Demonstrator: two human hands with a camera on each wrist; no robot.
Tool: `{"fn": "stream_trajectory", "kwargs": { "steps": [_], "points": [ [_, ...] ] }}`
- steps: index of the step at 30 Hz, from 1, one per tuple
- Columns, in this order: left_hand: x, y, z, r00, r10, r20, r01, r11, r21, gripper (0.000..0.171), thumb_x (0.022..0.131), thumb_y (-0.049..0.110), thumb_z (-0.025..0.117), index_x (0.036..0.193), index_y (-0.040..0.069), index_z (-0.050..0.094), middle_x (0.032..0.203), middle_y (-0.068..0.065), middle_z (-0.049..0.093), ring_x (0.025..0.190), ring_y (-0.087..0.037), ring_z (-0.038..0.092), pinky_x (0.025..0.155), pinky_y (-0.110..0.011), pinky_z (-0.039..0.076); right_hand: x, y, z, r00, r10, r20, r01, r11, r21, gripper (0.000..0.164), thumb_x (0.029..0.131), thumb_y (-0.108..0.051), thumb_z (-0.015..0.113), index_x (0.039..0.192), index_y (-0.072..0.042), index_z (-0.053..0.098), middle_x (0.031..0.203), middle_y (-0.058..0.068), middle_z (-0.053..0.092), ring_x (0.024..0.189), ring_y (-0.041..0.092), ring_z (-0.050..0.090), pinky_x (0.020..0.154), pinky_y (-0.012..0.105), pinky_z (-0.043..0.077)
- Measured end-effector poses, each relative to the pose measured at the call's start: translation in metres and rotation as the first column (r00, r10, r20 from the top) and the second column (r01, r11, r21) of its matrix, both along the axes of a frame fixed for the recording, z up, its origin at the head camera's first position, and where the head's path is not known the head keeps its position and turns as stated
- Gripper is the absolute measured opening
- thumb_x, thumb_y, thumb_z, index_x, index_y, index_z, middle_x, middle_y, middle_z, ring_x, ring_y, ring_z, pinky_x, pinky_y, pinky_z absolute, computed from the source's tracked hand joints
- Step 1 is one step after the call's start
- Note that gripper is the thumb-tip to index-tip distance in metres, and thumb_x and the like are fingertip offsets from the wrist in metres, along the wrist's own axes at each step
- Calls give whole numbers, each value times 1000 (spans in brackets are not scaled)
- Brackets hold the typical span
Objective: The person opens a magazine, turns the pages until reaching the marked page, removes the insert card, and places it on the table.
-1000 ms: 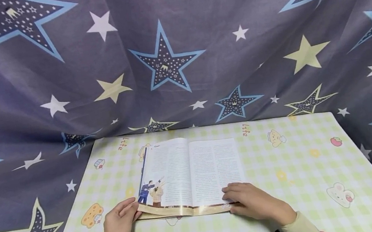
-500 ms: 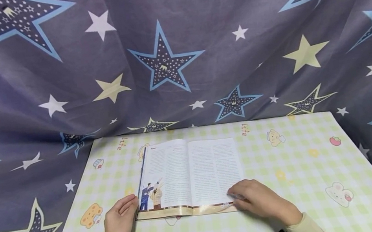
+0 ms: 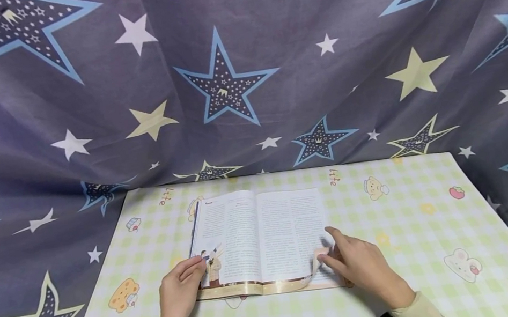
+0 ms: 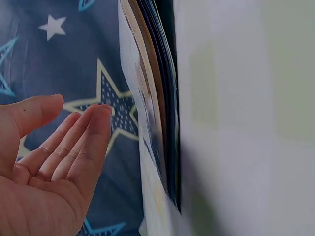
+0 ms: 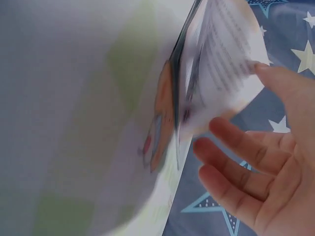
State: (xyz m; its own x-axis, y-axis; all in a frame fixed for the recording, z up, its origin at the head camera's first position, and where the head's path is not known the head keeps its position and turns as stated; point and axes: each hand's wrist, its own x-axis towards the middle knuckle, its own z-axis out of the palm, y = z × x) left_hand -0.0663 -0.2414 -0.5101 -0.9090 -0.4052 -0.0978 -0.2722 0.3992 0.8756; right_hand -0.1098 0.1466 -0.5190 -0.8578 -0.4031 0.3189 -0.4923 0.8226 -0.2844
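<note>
An open book (image 3: 288, 229) lies on the table, text on both pages and a drawn picture at the lower left page. My right hand (image 3: 364, 265) is at its lower right corner. There the thumb tip touches a curled-up page (image 5: 226, 59), and the other fingers (image 5: 236, 177) are spread apart, not closed on the paper. Above the lower left corner hovers my left hand (image 3: 182, 293), covering part of the picture in the head view. In the left wrist view its fingers (image 4: 74, 147) are fairly straight, with nothing between them and the thumb.
A green-and-white checked cloth (image 3: 422, 243) with cartoon prints covers the table. Behind and at both sides hangs a dark curtain (image 3: 262, 5) with stars. The book's layered edge (image 4: 155, 83) shows close up in the left wrist view.
My left hand has moved right from the book's left edge to over the picture. The lower right page corner has curled up at my right thumb, and the right index finger has straightened.
</note>
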Motion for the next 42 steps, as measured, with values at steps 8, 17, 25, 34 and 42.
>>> {"fn": "stream_trajectory", "kwargs": {
  "steps": [8, 17, 25, 34, 42],
  "points": [
    [-14, 29, 3, 991, -113, -76, 120, 989, 92, 24, 93, 18, 73, 112, 4, 74, 99, -5, 76, 93, -15, 72, 78, -18, 56, -3, -15, 1, 994, 110, -5, -109, 980, -165, 67, 89, -35, 78, 143, -10, 48, 112, 4, 71, 89, 19, 71, 69, 40, 60],
    [-24, 68, 5, 949, -262, -175, 299, 922, 245, 29, 92, 18, 75, 113, -3, 72, 98, -14, 75, 91, -27, 73, 77, -24, 59, -6, -30, 3, 968, 249, 28, -236, 944, -229, 65, 94, -25, 73, 148, -4, 43, 139, 11, 58, 123, 26, 58, 98, 44, 52],
    [-28, 90, 4, 904, -376, -206, 427, 829, 362, 42, 93, 22, 74, 119, -10, 65, 101, -17, 73, 92, -34, 72, 78, -32, 61, -8, -41, 1, 937, 344, 59, -318, 912, -261, 62, 95, -19, 71, 148, -3, 43, 144, 11, 53, 129, 25, 53, 107, 42, 46],
    [-28, 97, 3, 883, -423, -205, 470, 798, 376, 30, 94, 13, 71, 117, -6, 68, 96, -14, 75, 83, -24, 74, 73, -33, 61, -6, -44, 3, 929, 347, 131, -308, 919, -248, 62, 98, -24, 68, 151, -9, 40, 152, 6, 45, 138, 23, 43, 113, 42, 38],
    [-24, 77, 2, 926, -334, -177, 377, 855, 357, 25, 93, 7, 72, 114, -6, 70, 94, -16, 75, 81, -26, 74, 71, -31, 61, -6, -46, 2, 926, 355, 126, -320, 918, -233, 64, 96, -26, 70, 151, -9, 41, 149, 7, 48, 136, 22, 45, 112, 42, 40]
  ]
}}
